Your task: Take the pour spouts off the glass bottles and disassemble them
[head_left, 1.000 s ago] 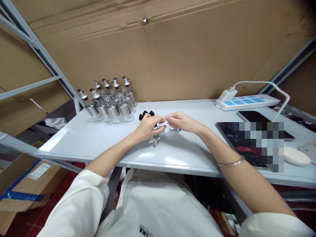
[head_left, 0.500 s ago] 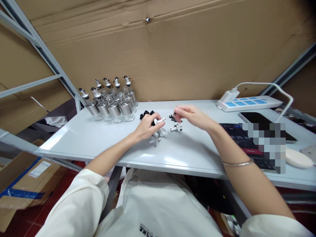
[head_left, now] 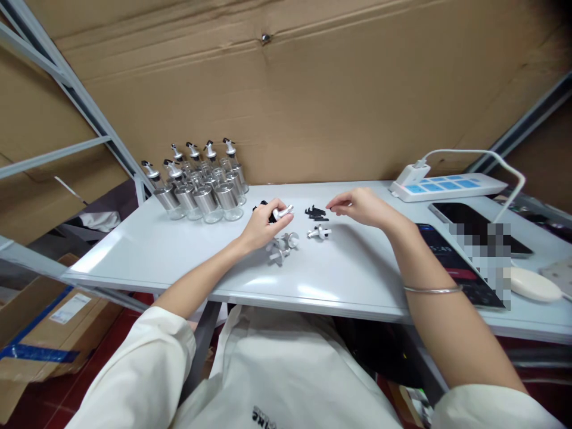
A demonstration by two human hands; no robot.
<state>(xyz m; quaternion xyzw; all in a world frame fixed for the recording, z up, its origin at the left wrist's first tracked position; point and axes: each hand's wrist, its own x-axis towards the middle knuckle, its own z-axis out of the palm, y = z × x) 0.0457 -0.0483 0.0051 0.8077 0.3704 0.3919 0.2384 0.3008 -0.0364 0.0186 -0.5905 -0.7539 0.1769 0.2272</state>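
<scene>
Spout (head_left: 282,211), a small silver pourer piece, sits pinched in the fingers of the left hand (head_left: 259,226), just above the bench (head_left: 147,250) and beside a cluster of black stoppers (head_left: 264,208). The right hand (head_left: 361,207) hovers with fingers loosely curled and holding nothing, its tips close to a little pile of black clips (head_left: 316,213). Judging by the layout, nine finished bottles (head_left: 201,185) stand at the far left, while three loose spouts (head_left: 281,247) and one fitted piece (head_left: 319,232) remain on the bench.
</scene>
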